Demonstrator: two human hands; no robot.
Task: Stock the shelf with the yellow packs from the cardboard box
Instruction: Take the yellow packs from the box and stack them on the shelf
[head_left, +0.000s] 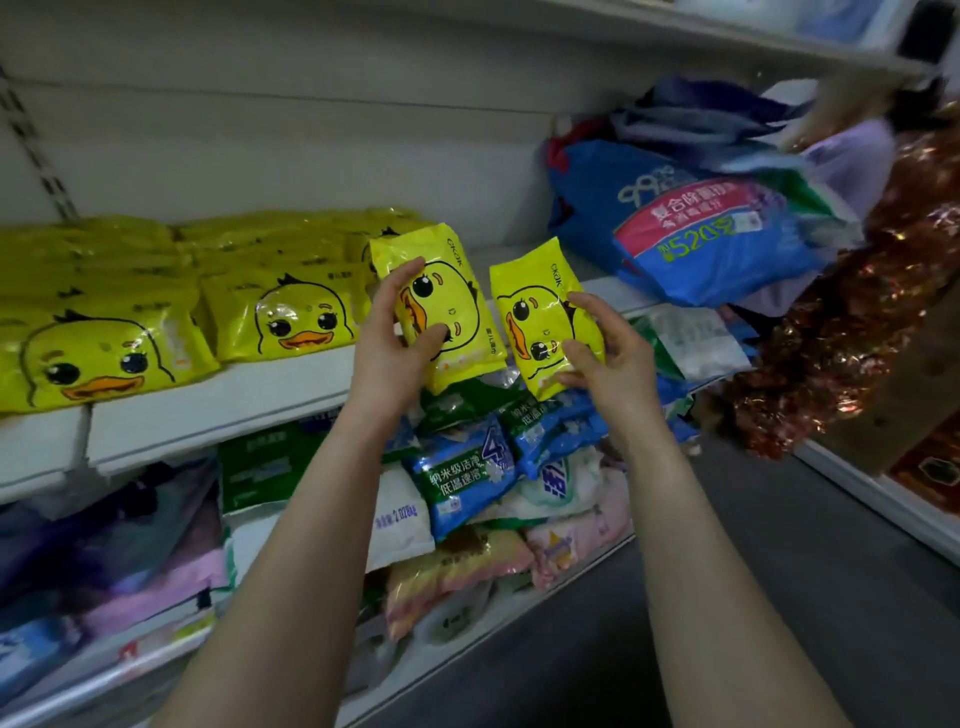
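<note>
Holding a first yellow pack (451, 296) and a second yellow pack (537, 306) before a white shelf (249, 395).
Gripping one in the left hand (387, 345), the other in the right hand (608, 356), side by side; facing stocked packs (283, 312) at nine o'clock, a blue bag (701, 234) at two o'clock; far right blurred.

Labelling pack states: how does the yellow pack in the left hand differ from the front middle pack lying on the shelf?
The left-hand pack is gripped by the left hand and held on end in front of the shelf; the shelf pack lies face-up, untouched. The left-hand pack's duck face is turned sideways; the shelf pack's sits upright towards the camera. Both are glossy yellow with the same duck print.
</note>
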